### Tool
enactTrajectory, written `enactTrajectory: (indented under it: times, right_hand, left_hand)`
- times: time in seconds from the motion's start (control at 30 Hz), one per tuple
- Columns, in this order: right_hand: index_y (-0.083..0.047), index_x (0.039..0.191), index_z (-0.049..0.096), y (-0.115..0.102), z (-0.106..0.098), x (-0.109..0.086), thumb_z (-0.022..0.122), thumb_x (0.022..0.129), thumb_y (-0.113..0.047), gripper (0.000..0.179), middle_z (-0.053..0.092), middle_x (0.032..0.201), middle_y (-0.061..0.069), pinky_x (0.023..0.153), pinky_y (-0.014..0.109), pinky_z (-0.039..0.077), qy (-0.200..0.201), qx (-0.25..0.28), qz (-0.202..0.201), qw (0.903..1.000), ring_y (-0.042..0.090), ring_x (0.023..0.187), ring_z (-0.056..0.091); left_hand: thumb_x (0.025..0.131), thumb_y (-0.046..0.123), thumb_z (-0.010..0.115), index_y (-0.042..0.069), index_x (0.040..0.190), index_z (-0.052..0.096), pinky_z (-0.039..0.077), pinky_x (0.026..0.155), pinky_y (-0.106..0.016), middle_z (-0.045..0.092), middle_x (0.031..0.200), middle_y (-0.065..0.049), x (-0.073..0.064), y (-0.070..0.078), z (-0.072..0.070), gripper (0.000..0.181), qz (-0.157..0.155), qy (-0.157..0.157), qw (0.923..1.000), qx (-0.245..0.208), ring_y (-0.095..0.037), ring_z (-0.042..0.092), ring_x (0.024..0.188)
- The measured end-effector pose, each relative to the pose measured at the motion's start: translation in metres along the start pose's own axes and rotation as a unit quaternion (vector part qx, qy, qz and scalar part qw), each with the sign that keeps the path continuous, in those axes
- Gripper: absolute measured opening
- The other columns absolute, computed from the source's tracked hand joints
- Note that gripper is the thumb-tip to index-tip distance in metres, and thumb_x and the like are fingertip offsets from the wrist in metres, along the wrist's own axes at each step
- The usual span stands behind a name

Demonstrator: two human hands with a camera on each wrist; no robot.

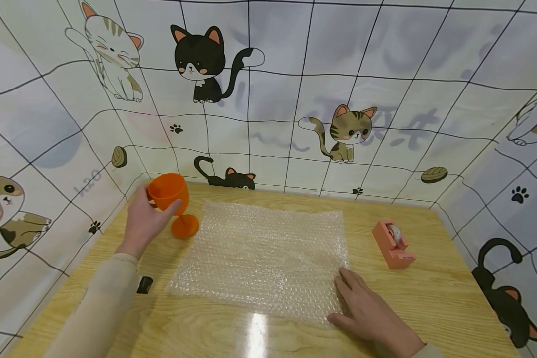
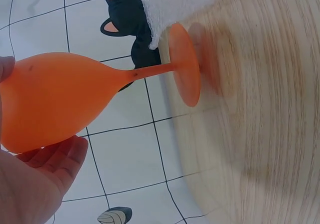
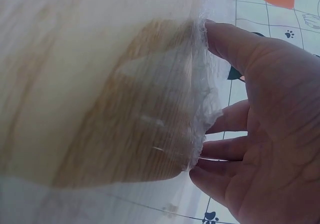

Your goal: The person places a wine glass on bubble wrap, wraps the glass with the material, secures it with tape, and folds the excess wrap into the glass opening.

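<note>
An orange plastic goblet (image 1: 166, 193) stands upright at the table's left, beside a sheet of bubble wrap (image 1: 268, 258). My left hand (image 1: 146, 219) grips its bowl from the left, thumb on the near side and fingers around the far side. In the left wrist view the goblet's base (image 2: 184, 66) is at the wood surface; whether it touches, I cannot tell. The bubble wrap lies flat and spread out. At its lower right edge rests my right hand (image 1: 369, 311), fingers extended; the right wrist view shows the fingertips (image 3: 212, 176) against the wrap's edge.
A pink tape dispenser (image 1: 393, 244) with a roll of tape stands on the right of the wooden table (image 1: 447, 293). A small black object (image 1: 145, 285) lies near my left forearm. Cloth walls (image 1: 268, 94) printed with cats enclose the table at the back and sides.
</note>
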State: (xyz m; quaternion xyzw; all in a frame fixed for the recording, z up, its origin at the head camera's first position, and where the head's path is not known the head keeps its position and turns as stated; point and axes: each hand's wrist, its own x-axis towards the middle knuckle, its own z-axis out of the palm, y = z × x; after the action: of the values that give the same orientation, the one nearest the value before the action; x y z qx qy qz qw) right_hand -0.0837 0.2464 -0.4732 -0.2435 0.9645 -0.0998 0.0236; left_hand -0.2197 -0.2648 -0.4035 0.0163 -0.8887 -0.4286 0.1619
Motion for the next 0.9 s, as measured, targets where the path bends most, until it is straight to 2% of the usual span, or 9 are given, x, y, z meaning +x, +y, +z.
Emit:
enactTrajectory:
  times: [0.27,0.57,0.9]
  right_hand:
    - [0.01,0.14,0.056,-0.001,-0.001,0.001,0.075,0.088,-0.057,0.087,0.044,0.151,0.031,0.105,0.056,0.048,-0.002,0.004,-0.001,1.0,0.046,0.139,0.045]
    - [0.01,0.139,0.057,0.0,0.002,0.003,0.075,0.088,-0.058,0.087,0.045,0.151,0.031,0.104,0.055,0.049,0.007,-0.001,-0.006,1.0,0.046,0.138,0.046]
    - [0.01,0.14,0.056,0.0,0.001,0.003,0.074,0.088,-0.06,0.088,0.044,0.151,0.031,0.105,0.055,0.049,0.005,0.001,-0.002,1.0,0.045,0.139,0.046]
  left_hand:
    - [0.092,0.039,0.079,-0.001,0.147,0.037,0.044,0.09,-0.038,0.054,0.133,-0.019,-0.006,0.009,0.004,0.08,0.026,0.008,0.9996,-0.004,-0.034,0.053,0.115]
    - [0.091,0.038,0.079,-0.003,0.146,0.038,0.047,0.093,-0.046,0.055,0.132,-0.021,-0.014,0.016,0.008,0.08,0.034,0.001,0.9994,0.004,-0.036,0.055,0.114]
    - [0.089,0.032,0.082,-0.004,0.142,0.041,0.048,0.09,-0.044,0.059,0.128,-0.02,-0.02,0.024,0.017,0.076,0.071,0.004,0.9974,0.01,-0.035,0.056,0.114]
